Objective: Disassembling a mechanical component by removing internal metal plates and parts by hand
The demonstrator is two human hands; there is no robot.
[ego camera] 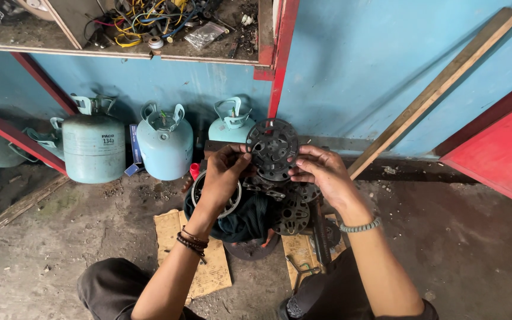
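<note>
Two bare hands, the left hand and right hand, are pinched on opposite rim edges of a dark round perforated metal disc, judged stiff, heavy and greasy, held above cardboard.

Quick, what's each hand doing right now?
Left hand: closed on the dark round perforated metal disc.
Right hand: gripping the same disc's other edge.
</note>
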